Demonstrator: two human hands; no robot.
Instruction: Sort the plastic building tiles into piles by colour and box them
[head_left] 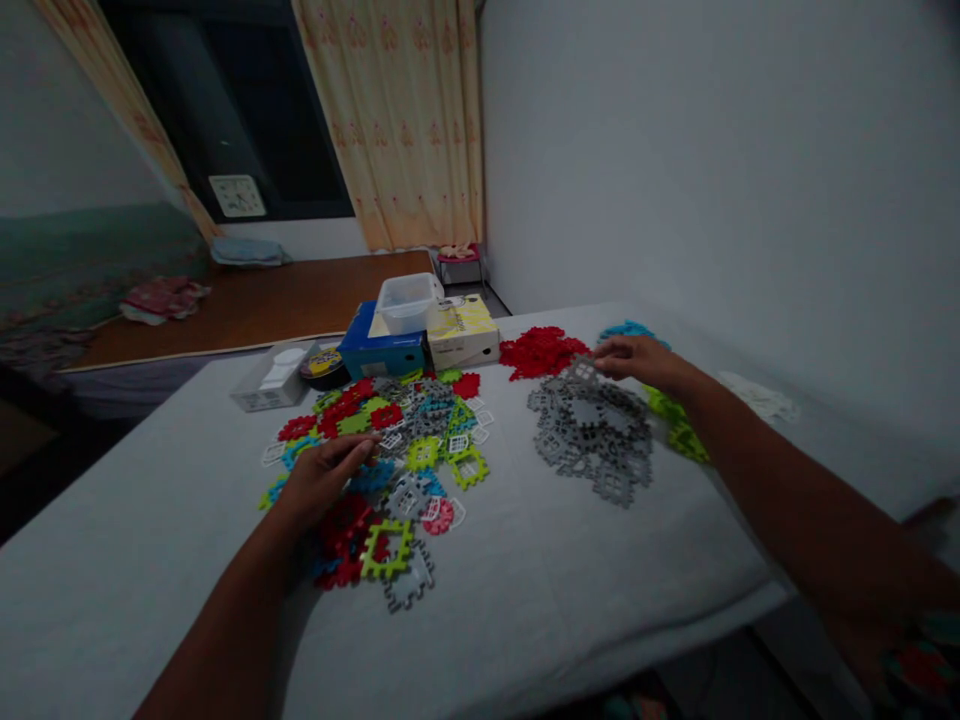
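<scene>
Bare forearms (225, 610) reach in from the lower corners, closest to the viewer, over a table with a pale cloth (510, 610). At the centre of attention is a grey piece (583, 370), thin, flat and notched, at the far edge of a grey pile (611, 435) on the right half of the table. The right hand (634, 362) has thumb and fingertips together, pinching that piece by its edge. Something so thin probably handles best this way: a light hold on the rim, kept level and low, so the notches do not snag on the pile beneath. The left hand (322, 480) rests over a mixed heap (424, 455) of red, green, blue, grey and white pieces, thumb and fingers close together (whether they hold anything, I cannot tell). Fingertips seem better than the whole palm for parting such overlapping shapes. Around the grey pile lie a red pile (540, 352) behind it, green pieces (679, 425) to its right, and blue pieces (634, 328) beyond the right hand. Behind the mixed heap, a clear tub (409, 303) sits on a blue box (382, 350) beside a yellow-and-white box (465, 340). Farther off hang patterned curtains (405, 120).
</scene>
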